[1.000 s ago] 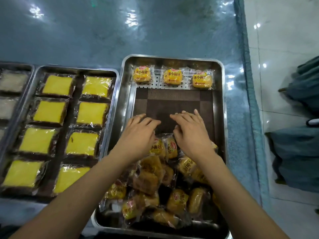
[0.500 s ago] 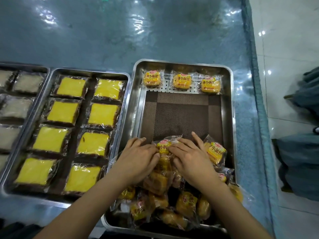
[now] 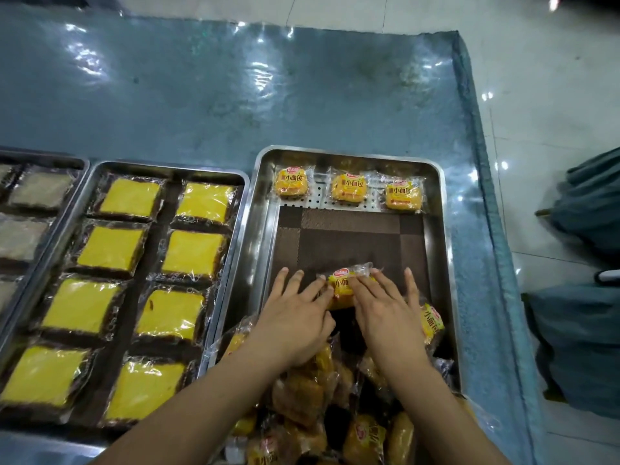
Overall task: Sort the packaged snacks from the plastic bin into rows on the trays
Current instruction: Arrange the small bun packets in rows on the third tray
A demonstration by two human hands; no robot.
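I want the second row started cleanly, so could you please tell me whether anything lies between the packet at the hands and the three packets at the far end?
Nothing visible does. Only the bare brown mat lies between the packet, which the left hand and the right hand touch, and the row of three packets.

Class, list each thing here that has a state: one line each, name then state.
packet: sealed, on the brown mat
left hand: flat, fingers straight, touching the packet's edge
right hand: flat, fingers lying on the packet
far row: three packets side by side
pile: heaped, unsorted, at near end
yellow cakes: eight wrapped, two columns
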